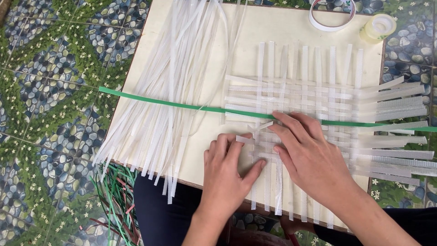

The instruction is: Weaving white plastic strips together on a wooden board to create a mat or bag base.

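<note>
A woven mat of white plastic strips (318,98) lies on a cream board (282,27). My left hand (227,171) rests flat at the mat's lower left corner, fingertips on the end of a horizontal white strip (243,139). My right hand (309,155) presses on the weave beside it, fingers spread, index finger touching a lifted strip end (264,125). A long green strip (173,104) runs across the board and through the weave, passing under my right fingertips.
A loose bundle of white strips (168,91) fans over the board's left half. Two tape rolls (332,13) (378,26) sit at the far right corner. Green and dark strips (116,200) lie on the pebble-patterned floor (41,91) near my knee.
</note>
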